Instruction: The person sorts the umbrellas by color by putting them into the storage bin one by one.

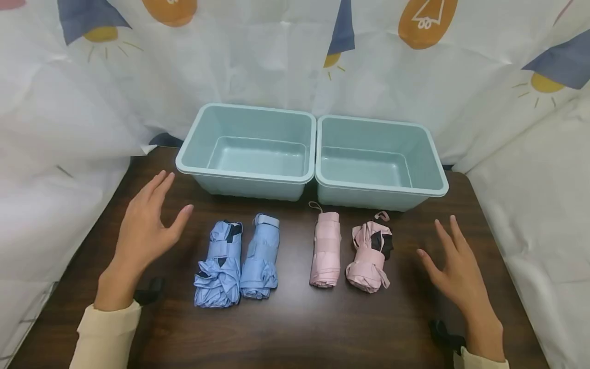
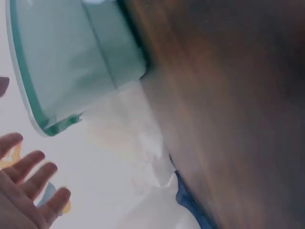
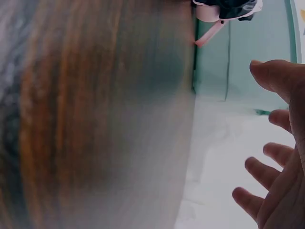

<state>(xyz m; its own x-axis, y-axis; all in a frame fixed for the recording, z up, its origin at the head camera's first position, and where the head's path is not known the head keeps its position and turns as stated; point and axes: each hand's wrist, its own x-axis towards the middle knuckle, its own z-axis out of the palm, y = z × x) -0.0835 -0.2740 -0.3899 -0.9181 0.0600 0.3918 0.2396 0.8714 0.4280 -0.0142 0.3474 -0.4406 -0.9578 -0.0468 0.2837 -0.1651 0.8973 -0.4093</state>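
Both hands hold nothing, with the fingers loose and spread. The left hand [image 1: 145, 230] is nearer the blue umbrellas, which lie to its right and a bit closer to the person. The right hand [image 1: 458, 277] is nearer the pink ones, which lie to its left.

All the umbrellas lie between the hands on the desk [image 1: 295, 333], their long way running from the person toward the tubs. There are two blue: left blue [image 1: 218, 249] and right blue [image 1: 260, 251]. There are two pink: left pink [image 1: 326, 246] and right pink [image 1: 367, 259]. Behind them stand two tubs, left tub [image 1: 249, 188] and right tub [image 1: 369, 200].
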